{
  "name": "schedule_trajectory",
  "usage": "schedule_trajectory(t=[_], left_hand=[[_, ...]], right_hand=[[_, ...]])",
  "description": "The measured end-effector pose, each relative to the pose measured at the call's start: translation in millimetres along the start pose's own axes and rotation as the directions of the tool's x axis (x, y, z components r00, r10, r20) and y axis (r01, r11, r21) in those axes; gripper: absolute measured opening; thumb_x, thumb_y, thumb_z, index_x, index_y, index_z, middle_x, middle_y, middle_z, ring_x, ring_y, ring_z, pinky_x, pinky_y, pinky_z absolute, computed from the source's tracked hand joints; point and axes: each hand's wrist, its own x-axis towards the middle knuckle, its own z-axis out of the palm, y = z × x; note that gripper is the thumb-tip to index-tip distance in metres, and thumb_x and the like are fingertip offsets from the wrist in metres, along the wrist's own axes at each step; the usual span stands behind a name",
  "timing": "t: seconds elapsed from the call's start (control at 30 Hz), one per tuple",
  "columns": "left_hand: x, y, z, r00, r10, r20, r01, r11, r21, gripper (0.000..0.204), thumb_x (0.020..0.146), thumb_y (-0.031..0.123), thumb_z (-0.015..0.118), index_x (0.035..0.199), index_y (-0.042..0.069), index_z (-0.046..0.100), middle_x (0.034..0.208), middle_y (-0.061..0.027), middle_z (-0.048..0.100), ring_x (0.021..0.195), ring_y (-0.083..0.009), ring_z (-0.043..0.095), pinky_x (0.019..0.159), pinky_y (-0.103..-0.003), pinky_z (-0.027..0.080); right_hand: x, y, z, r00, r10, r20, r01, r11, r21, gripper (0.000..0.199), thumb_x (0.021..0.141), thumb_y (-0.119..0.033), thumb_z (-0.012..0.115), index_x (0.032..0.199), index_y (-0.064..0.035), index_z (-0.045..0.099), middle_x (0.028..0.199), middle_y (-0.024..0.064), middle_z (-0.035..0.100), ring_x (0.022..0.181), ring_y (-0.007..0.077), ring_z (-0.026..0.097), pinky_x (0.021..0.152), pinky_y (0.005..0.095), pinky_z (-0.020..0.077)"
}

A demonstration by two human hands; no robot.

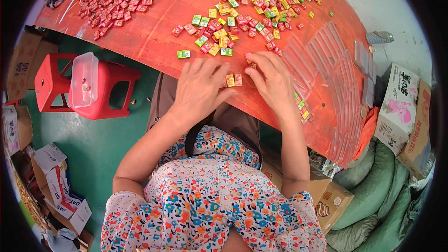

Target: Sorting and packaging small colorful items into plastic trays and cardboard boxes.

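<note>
A short row of small red and yellow candy-sized boxes (230, 80) lies near the table's front edge. My left hand (198, 86) rests beside the row's left end, fingers spread, with the index finger beyond the boxes and the thumb on their near side. My right hand (271, 78) pinches a small red box (248, 58) between thumb and fingers, just right of and beyond the row. Past both hands spreads a loose pile of red, yellow and green small boxes (219, 32). Under my right wrist, a clear tray holding several boxes (302, 107) is partly covered.
A heap of red boxes (114, 4) sits at the far left of the red table (154, 28). Clear plastic trays (343, 98) overlap along the right side. Red stools (105, 88), one bearing a clear tub (84, 79), stand at left. Cartons (396, 107) lean at right.
</note>
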Motion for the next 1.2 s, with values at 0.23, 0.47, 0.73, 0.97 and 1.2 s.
schedule_trajectory(t=[0.23, 0.47, 0.73, 0.97, 1.2], left_hand=[[-14.6, -22.4, -13.0, 0.995, 0.005, -0.099, 0.002, 0.998, 0.068, 0.043, 0.078, 0.032, 0.077, 0.11, 0.006, 0.065, 0.102, -0.0075, 0.057, 0.096, -0.0273, 0.055, 0.079, -0.041, 0.043], [-15.9, -20.2, -12.1, 0.997, 0.049, -0.062, -0.049, 0.999, -0.002, 0.039, 0.077, 0.026, 0.077, 0.109, 0.007, 0.065, 0.1, -0.0065, 0.057, 0.095, -0.0266, 0.054, 0.078, -0.04, 0.044], [-19.5, -24.0, -18.7, 1.0, 0.024, -0.016, -0.024, 1.0, 0.008, 0.042, 0.078, 0.024, 0.079, 0.113, 0.005, 0.066, 0.103, -0.01, 0.06, 0.096, -0.0296, 0.059, 0.084, -0.042, 0.048], [-23.3, -26.3, -30.2, 1.0, -0.009, -0.017, 0.009, 0.999, -0.03, 0.046, 0.076, 0.026, 0.08, 0.114, 0.003, 0.066, 0.102, -0.0115, 0.06, 0.094, -0.0309, 0.06, 0.08, -0.042, 0.051], [-22.2, -23.4, -19.9, 0.999, -0.023, 0.032, 0.024, 0.999, -0.043, 0.052, 0.075, 0.028, 0.081, 0.118, 0.004, 0.064, 0.102, -0.0106, 0.059, 0.092, -0.0289, 0.061, 0.075, -0.04, 0.053]], right_hand=[[36.9, -10.8, 32.8, 0.982, -0.147, 0.116, 0.17, 0.959, -0.226, 0.022, 0.08, -0.011, 0.072, 0.101, -0.0072, 0.066, 0.099, 0.0072, 0.066, 0.091, 0.0267, 0.065, 0.077, 0.0383, 0.0544], [40.0, -4.4, 35.7, 0.965, -0.227, 0.13, 0.256, 0.925, -0.282, 0.022, 0.081, -0.007, 0.068, 0.103, -0.008, 0.066, 0.095, 0.0064, 0.065, 0.088, 0.0258, 0.065, 0.073, 0.0378, 0.0551], [39.0, 1.4, 30.2, 0.98, -0.181, 0.088, 0.196, 0.956, -0.219, 0.019, 0.084, -0.008, 0.065, 0.104, -0.007, 0.065, 0.09, 0.009, 0.059, 0.083, 0.0283, 0.065, 0.07, 0.0398, 0.0554], [39.9, 15.1, 27.9, 0.997, -0.043, 0.061, 0.055, 0.976, -0.209, 0.017, 0.084, -0.011, 0.065, 0.1, -0.007, 0.065, 0.09, 0.0119, 0.061, 0.083, 0.0304, 0.067, 0.067, 0.0423, 0.0558], [39.0, 14.3, 26.9, 0.997, -0.075, 0.02, 0.078, 0.967, -0.244, 0.015, 0.085, -0.015, 0.067, 0.099, -0.0078, 0.068, 0.094, 0.0095, 0.063, 0.088, 0.0286, 0.067, 0.07, 0.0421, 0.0561]])
